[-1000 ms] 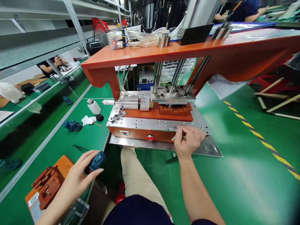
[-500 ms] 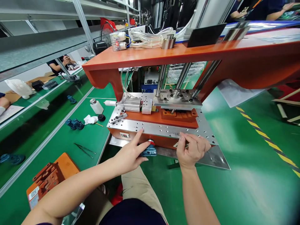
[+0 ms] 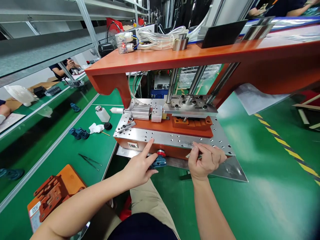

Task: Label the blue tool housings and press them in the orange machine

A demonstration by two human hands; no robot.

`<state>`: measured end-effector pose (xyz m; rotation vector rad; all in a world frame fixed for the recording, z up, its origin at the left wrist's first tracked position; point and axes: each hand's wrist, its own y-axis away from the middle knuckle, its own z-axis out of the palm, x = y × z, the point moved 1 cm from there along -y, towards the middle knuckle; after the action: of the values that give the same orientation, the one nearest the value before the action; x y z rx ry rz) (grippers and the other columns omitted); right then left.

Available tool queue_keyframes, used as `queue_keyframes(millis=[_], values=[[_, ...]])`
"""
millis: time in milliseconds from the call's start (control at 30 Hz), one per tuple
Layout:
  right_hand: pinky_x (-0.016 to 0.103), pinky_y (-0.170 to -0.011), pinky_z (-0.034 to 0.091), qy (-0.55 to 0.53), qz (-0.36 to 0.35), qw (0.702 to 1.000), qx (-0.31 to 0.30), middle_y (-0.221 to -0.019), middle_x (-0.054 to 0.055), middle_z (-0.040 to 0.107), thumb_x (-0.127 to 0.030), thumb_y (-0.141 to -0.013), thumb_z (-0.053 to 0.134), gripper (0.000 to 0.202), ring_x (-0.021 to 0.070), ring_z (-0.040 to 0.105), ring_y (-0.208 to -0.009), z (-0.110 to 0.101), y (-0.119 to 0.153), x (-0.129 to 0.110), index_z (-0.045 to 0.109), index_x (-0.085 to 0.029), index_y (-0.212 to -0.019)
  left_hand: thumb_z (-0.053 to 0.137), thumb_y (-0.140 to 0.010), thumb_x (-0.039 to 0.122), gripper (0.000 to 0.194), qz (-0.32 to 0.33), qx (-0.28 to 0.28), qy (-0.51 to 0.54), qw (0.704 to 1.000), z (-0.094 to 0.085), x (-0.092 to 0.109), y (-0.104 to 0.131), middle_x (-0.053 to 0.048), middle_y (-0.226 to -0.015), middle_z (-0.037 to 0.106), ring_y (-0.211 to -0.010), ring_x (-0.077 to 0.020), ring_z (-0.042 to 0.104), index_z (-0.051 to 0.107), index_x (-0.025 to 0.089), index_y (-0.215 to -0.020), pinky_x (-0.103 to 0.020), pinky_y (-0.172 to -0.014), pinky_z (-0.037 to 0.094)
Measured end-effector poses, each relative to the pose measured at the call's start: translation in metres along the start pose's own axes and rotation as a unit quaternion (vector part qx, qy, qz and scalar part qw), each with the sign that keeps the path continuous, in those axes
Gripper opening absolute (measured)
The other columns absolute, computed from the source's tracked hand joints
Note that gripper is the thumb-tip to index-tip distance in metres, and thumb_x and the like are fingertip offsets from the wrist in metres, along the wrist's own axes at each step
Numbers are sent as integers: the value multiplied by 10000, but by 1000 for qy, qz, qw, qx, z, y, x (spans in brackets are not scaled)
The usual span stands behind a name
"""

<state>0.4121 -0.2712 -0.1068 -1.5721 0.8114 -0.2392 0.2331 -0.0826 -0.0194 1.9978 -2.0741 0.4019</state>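
Left of your grip lie dark tweezers [image 3: 90, 161], your left hand [image 3: 139, 166] holds the blue part [image 3: 160, 162] just below the red button [image 3: 161, 153], and your right hand [image 3: 206, 160] curls beside the press base [image 3: 162, 137], whether gripping anything I cannot tell.

Blue part [image 3: 160, 162], orange press [image 3: 150, 60], red button [image 3: 161, 153], green floor [image 3: 265, 203], yellow-and-black striped tape [image 3: 290, 151]

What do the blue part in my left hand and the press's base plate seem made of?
Blue part: probably plastic, possibly painted metal, from its even color and slight sheen. Base plate: likely bare machined metal, satin silver, judging by its grey reflections and drilled holes.
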Motion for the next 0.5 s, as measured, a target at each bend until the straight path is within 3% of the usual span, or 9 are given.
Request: queue_keyframes(millis=[233,500], values=[[439,-928,481,3,-25,1000,-6,-909,50,692,-194,-912,616,125,208,649,-854,-5,-10,-8,686,-232,-1008,670,-870,198,512,-5,9,-3,1000,-1,-1,1,-204,-1685,108,-958,-318,751,514,221,-1357,-431,-741,624],[451,-943,486,-18,-17,1000,-5,-940,51,690,-150,-912,600,195,215,650,-884,-7,-14,-12,674,-243,-1067,618,-898,219,398,-8,21,0,1000,-1,-3,2,-166,-1686,157,-862,-274,758,567,232,-1293,-408,-707,617]])
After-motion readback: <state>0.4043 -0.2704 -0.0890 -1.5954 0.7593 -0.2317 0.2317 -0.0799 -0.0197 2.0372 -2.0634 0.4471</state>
